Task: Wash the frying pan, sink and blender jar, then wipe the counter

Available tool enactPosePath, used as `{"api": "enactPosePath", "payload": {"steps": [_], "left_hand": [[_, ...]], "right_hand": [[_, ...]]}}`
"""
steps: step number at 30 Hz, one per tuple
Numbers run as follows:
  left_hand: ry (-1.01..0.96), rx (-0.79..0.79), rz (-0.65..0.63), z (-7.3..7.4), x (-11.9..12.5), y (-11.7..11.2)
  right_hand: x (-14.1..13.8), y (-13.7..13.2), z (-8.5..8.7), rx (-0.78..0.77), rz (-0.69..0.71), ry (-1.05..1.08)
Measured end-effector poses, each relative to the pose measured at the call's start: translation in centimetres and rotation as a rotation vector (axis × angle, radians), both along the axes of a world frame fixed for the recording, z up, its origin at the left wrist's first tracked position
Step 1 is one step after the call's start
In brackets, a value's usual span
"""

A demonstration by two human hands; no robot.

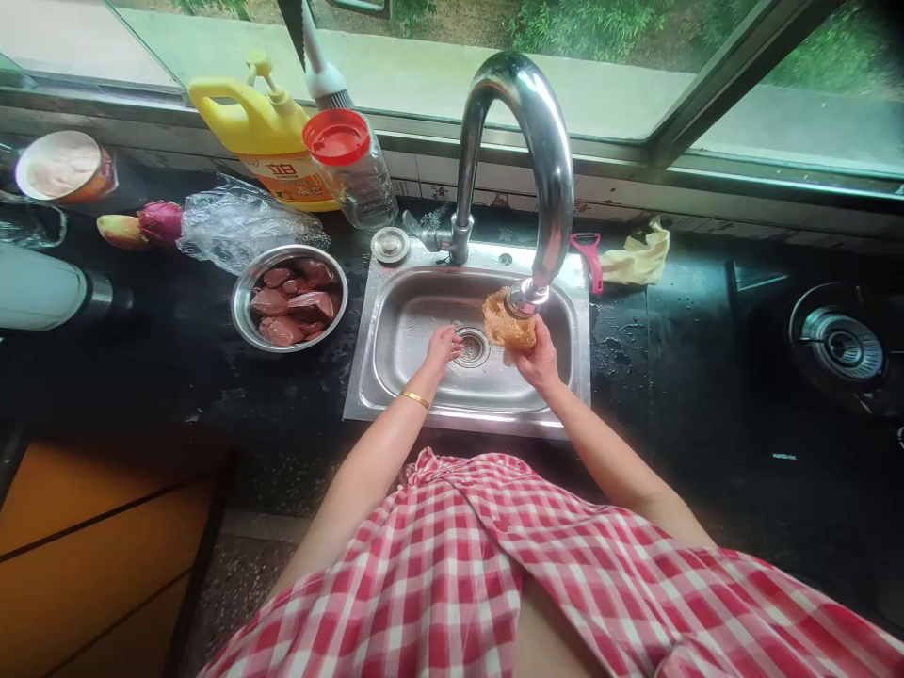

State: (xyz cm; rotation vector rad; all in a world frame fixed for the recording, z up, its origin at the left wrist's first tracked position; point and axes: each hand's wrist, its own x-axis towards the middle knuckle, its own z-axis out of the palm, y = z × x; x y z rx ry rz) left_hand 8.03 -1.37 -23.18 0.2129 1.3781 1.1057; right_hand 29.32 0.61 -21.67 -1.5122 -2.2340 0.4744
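In the steel sink (399, 358), my right hand (538, 363) is closed around a tan, rough-textured loofah sponge (505, 325). The sponge sits right under the spout of the chrome faucet (557, 169), which hides part of it. To its left, my left hand (443, 348) hovers over the basin near the drain (472, 348). Its fingers are loosely bent and apart, and nothing shows in them. A gold bangle (415, 399) circles the left wrist.
Left of the sink stands a steel bowl (244, 315) of dark red meat pieces. Behind it are a plastic bag (226, 226), a yellow detergent jug (272, 141) and a red-lidded jar (360, 188). A pink peeler (591, 259), a pale cloth (639, 256) and a gas burner (844, 344) lie right.
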Motion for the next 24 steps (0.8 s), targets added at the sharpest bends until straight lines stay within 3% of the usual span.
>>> {"api": "enactPosePath", "payload": {"steps": [3,5,10,16,18,21,24], "left_hand": [[0.077,-0.042,0.048,-0.7,-1.3,-1.5],[0.109,-0.052,0.05,-1.0,-2.0,-2.3],[0.137,-0.01,0.072,-1.0,-3.3,-3.9],[0.163,0.004,0.044,-0.8,-3.4,-5.2],[0.176,0.025,0.036,-0.7,-3.6,-5.6],[0.181,0.034,0.052,-0.2,-3.9,-6.1],[0.195,0.039,0.068,0.2,-4.2,-6.8]], "right_hand": [[-1.3,0.9,-0.7,-0.242,0.022,-0.358],[-1.9,1.3,-0.5,-0.321,0.038,-0.469],[-2.5,1.8,0.3,-0.074,0.047,-0.419],[-2.3,2.6,-1.3,-0.323,0.098,-0.579],[-1.7,3.5,-1.2,-0.242,0.018,-0.546],[-0.5,4.7,-1.1,-0.127,-0.249,-0.499],[0.0,5.0,-2.4,-0.132,-0.383,-0.5]]}}
